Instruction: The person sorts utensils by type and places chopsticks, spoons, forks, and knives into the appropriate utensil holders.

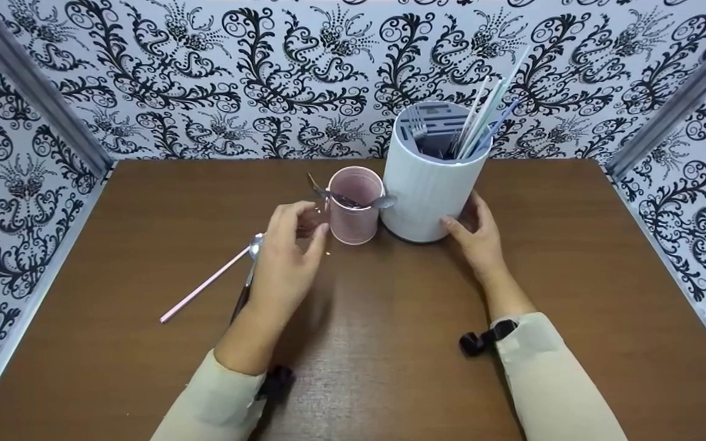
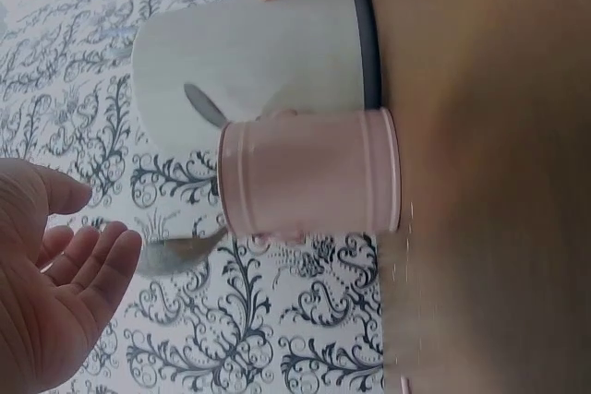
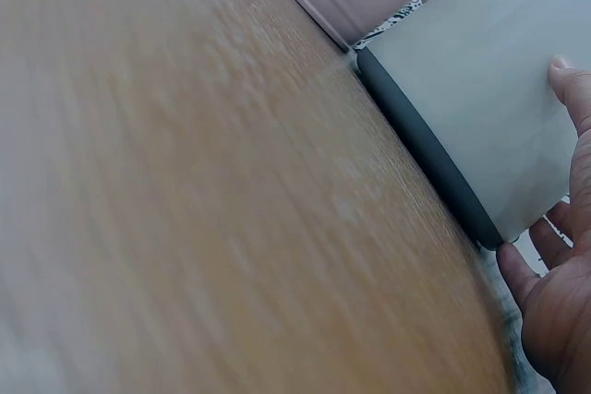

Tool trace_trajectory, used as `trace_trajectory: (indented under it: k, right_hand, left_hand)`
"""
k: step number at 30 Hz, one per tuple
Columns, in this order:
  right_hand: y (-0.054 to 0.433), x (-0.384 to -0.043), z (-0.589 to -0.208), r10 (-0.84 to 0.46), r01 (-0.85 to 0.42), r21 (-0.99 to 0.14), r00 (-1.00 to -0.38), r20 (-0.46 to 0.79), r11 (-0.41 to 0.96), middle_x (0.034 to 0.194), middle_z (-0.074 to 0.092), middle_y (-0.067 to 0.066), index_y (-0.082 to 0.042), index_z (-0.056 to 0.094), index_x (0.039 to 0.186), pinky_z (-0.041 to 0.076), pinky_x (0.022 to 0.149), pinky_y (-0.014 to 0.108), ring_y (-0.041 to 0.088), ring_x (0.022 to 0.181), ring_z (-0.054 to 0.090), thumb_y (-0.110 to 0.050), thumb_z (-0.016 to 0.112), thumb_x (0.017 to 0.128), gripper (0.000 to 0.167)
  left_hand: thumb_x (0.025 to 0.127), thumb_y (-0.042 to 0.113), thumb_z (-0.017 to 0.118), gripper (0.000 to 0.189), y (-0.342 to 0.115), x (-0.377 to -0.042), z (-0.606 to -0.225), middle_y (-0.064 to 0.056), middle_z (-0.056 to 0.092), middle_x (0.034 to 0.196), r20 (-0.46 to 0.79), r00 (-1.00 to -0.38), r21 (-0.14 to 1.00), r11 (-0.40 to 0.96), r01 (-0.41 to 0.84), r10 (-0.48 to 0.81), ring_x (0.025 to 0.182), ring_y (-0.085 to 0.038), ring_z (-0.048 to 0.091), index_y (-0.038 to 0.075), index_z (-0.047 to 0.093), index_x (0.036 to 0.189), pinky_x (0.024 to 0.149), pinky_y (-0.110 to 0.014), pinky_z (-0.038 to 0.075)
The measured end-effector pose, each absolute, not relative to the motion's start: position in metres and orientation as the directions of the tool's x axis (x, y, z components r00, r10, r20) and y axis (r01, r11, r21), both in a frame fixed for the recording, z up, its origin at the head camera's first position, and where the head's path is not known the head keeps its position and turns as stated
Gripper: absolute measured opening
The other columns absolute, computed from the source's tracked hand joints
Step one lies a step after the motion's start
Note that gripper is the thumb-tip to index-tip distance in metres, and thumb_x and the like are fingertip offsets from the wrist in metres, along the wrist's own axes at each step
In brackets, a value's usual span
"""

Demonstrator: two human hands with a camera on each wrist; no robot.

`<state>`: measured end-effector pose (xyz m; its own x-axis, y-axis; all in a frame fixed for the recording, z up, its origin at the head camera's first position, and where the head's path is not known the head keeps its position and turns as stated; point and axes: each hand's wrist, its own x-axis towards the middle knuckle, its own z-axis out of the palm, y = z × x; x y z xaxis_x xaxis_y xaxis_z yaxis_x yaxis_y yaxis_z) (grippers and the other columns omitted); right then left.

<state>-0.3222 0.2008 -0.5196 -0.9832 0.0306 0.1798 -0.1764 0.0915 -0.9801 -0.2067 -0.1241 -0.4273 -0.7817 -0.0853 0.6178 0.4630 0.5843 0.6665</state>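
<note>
A pink cup (image 1: 354, 228) stands upright on the table, with spoons (image 1: 383, 201) lying in it and jutting past its rim on both sides. Just left of it is my left hand (image 1: 284, 257), fingers loosely bent and apart from the cup. The left wrist view shows this hand (image 2: 69, 274) with nothing in it. To the cup's right stands a tall white utensil holder (image 1: 420, 199) with a grey slotted top. My right hand (image 1: 480, 242) grips its lower right side, thumb on the front and fingers partly hidden around the far side.
A fork (image 1: 416, 121) and several straws (image 1: 488, 113) stick up from the holder. On the table at left lie a pink straw (image 1: 206, 285) and a dark-handled spoon (image 1: 255, 246), partly behind my left arm. Patterned panels (image 1: 304, 79) enclose the table's back and sides.
</note>
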Motion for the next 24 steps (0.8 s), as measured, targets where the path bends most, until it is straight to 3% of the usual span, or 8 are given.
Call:
trace_trajectory:
  k: [11,24]
  right_hand:
    - [0.203,-0.322,-0.520,0.026,-0.174,-0.980,-0.984,0.177,0.093,0.161,0.041,0.017,-0.005,0.029,0.162,0.036,0.124,0.048,0.032,0.141,0.046,-0.011,0.075,0.094,0.082]
    - [0.202,-0.324,-0.520,0.022,-0.169,-0.982,-0.985,0.172,0.083,0.161,0.040,0.019,-0.002,0.029,0.162,0.036,0.124,0.048,0.032,0.142,0.045,-0.011,0.075,0.094,0.083]
  left_hand:
    - [0.095,0.008,0.074,0.033,-0.158,-0.211,-0.428,-0.016,0.063,0.105,0.478,-0.860,0.725,0.632,0.272,-0.179,0.091,-0.025,0.067,-0.003,0.062,0.124,0.083,-0.041,0.061]
    - [0.098,0.016,0.070,0.042,-0.202,-0.215,-0.442,-0.018,0.063,0.116,0.219,-0.949,0.716,0.698,-0.001,-0.227,0.104,-0.031,0.067,-0.002,0.058,0.133,0.092,-0.046,0.057]
